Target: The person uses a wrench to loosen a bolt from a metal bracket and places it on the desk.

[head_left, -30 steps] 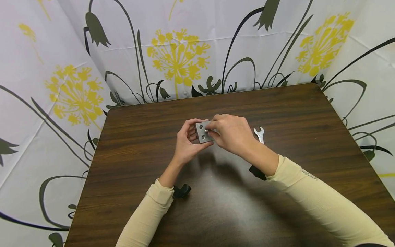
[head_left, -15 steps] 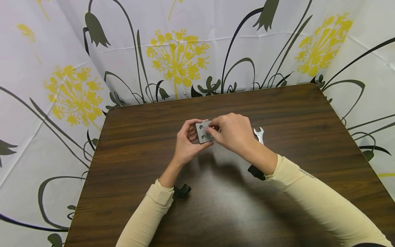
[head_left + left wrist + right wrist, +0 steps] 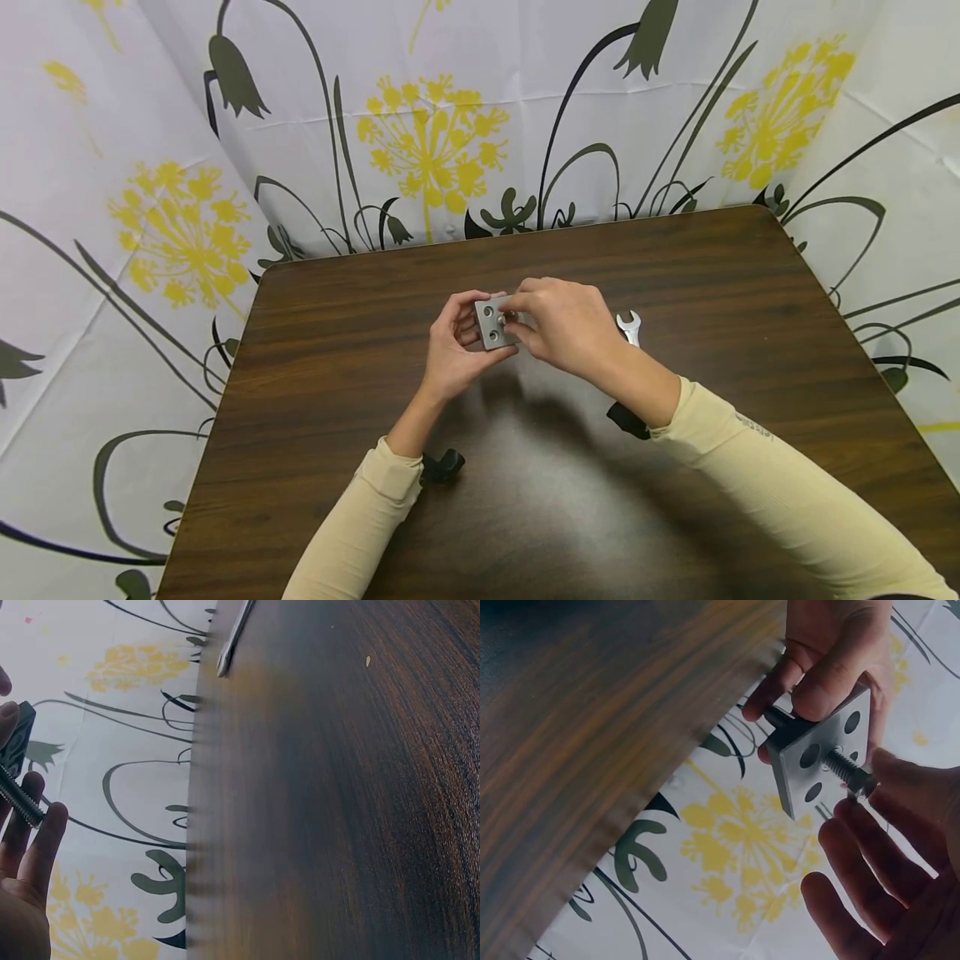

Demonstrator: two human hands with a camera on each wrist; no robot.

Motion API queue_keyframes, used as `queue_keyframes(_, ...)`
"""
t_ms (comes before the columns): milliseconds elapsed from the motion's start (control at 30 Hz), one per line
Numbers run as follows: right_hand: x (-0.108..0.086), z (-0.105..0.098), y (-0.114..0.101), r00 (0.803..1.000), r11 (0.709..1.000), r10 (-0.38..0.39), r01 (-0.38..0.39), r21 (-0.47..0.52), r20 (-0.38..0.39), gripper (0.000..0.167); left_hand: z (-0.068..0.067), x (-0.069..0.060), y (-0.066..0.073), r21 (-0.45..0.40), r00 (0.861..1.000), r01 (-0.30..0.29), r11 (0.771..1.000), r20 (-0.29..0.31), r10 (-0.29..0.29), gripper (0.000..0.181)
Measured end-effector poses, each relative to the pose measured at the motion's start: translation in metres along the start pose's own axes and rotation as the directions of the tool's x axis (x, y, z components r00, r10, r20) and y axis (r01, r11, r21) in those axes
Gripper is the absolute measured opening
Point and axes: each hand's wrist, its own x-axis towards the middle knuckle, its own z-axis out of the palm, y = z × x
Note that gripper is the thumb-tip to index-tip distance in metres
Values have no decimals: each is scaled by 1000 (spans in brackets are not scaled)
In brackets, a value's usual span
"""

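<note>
My left hand (image 3: 455,350) holds a grey metal plate (image 3: 799,769) by its edges, off the table. Several round holes run through the plate. A hex bolt (image 3: 845,771) stands out from its middle, some thread showing between plate and head. The thumb and fingers of my right hand (image 3: 562,321) pinch this bolt at the head. On the plate's other side, a long threaded shank (image 3: 21,801) reaches past the fingers of the left hand (image 3: 30,877) in the left wrist view. Whether that shank belongs to the same bolt cannot be told.
An open-end wrench (image 3: 630,327) lies on the dark wood table (image 3: 330,333), partly hidden by my right forearm. A black wrist mount (image 3: 444,467) sits at my left wrist, another (image 3: 628,421) at the right. A flower-print curtain (image 3: 300,150) hangs behind the table.
The right fingers have rolled round the bolt head, hiding it half a second ago and showing it again now. The left hand and plate have stayed almost in place.
</note>
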Motion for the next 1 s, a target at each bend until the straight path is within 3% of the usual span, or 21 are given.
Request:
queue_keyframes(200, 1, 2, 0, 995, 995, 97, -96, 24, -34, 23, 0, 2, 0, 5, 1000, -10, 1000, -10, 10, 69)
queue_keyframes(300, 3, 2, 0, 993, 994, 110, -109, 27, -47, 22, 1, 3, 1, 9, 1000, -13, 1000, -3, 13, 68)
queue_keyframes(600, 0, 1, 2, 999, 999, -50, 50, 9, -7, 21, 2, 3, 2, -4, 1000, 8, 1000, -7, -8, 69)
queue_keyframes(767, -1, 3, 3, 997, 997, -81, 81, 6, -8, 21, 2, 0, 2, 4, 1000, 17, 1000, -6, -17, 69)
queue_keyframes(1000, 0, 4, 1, 998, 999, 50, -50, 9, -37, 24, 2, 0, 3, 18, 1000, 15, 1000, -9, -15, 68)
